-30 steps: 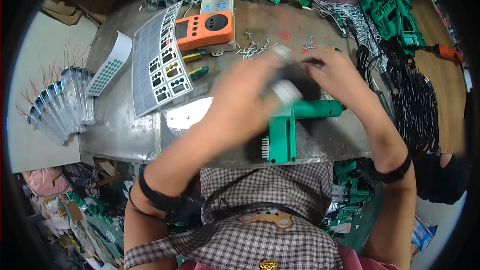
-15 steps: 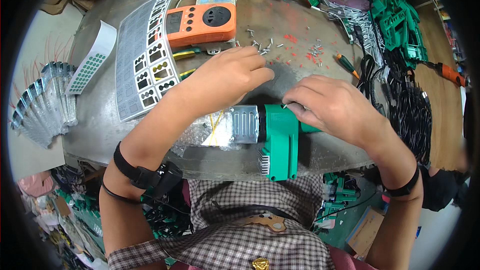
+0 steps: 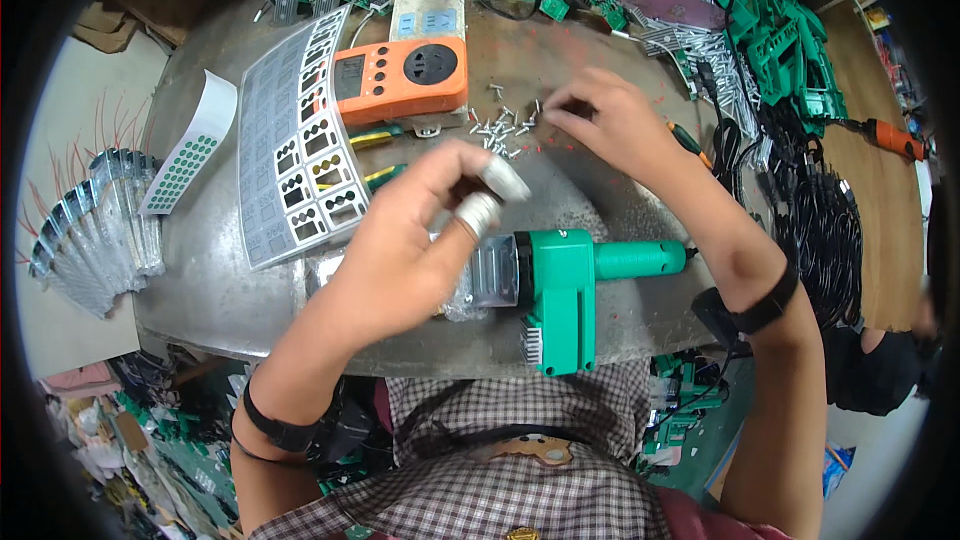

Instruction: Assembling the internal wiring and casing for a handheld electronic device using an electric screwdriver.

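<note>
A green power tool housing (image 3: 562,290) with a round handle (image 3: 640,259) lies crosswise at the table's near edge. Its silvery front end (image 3: 493,270), partly in bubble wrap, points left under my left hand (image 3: 420,240). That hand hovers over the front end with thumb and forefinger bent and apart, their tips wrapped in white. Some motion blurs it, and I see nothing held. Beyond the tool, my right hand (image 3: 610,120) reaches to the right edge of a scatter of small screws (image 3: 505,130). Its thumb and forefinger tips come together; whatever is between them is too small to make out.
An orange meter (image 3: 400,75) with a black socket stands behind a sticker sheet (image 3: 290,170). Foil-like parts with red wires (image 3: 100,230) fan out at left. A screwdriver (image 3: 690,143), black cables (image 3: 815,230) and green housings (image 3: 780,50) lie at right.
My right hand has left the green housing and moved away from me to the screws. My left hand has come nearer and its fingers have spread, uncovering more screws.
</note>
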`<state>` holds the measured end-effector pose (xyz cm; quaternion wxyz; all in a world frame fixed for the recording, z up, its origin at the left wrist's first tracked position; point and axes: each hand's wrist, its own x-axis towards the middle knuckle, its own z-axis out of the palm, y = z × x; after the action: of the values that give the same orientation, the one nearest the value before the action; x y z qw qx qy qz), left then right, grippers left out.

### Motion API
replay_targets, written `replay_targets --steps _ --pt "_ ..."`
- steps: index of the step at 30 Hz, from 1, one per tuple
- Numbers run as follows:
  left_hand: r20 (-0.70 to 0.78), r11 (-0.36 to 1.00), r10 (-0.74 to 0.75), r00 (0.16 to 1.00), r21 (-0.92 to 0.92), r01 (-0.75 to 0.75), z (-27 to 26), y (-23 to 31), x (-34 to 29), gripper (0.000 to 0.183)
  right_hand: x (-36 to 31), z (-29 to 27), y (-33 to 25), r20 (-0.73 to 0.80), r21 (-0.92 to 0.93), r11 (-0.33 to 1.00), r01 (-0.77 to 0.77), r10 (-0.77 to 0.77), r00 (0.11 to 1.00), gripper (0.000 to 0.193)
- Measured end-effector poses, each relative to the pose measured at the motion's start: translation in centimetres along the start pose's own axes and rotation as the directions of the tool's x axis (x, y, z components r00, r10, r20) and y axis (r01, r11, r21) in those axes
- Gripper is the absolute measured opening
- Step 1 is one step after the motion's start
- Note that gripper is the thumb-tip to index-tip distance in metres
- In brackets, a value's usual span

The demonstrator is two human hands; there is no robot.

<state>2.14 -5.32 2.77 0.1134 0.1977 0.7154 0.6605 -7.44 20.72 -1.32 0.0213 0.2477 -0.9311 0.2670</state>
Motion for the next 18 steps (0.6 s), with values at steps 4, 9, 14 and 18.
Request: replay_targets --steps 4,9,14,18 --pt "0.296 0.975 -0.199 0.934 -0.034 0.219 2.6 3.1 -2.9 0.018 -1.1 -0.4 -0.9 -0.005 0.022 0.999 0.042 -0.042 0.999 0.022" --pt "0.236 0.986 -0.022 0.971 0.163 -0.017 5.1 1.2 -6.7 0.025 -9.3 -6.1 -10.2 0.601 0.569 0.567 -0.596 0.207 0.772 0.019" --pt "0.197 0.974 0.064 0.978 0.202 -0.104 6.3 0.8 -6.9 0.025 -15.6 -4.4 -10.9 0.532 0.571 0.59 -0.571 0.264 0.804 0.021" --pt "0.142 0.975 0.094 0.985 0.188 -0.121 7.1 0.6 -7.7 0.03 -16.1 -3.6 -11.7 0.381 0.561 0.695 -0.45 0.266 0.886 0.02"
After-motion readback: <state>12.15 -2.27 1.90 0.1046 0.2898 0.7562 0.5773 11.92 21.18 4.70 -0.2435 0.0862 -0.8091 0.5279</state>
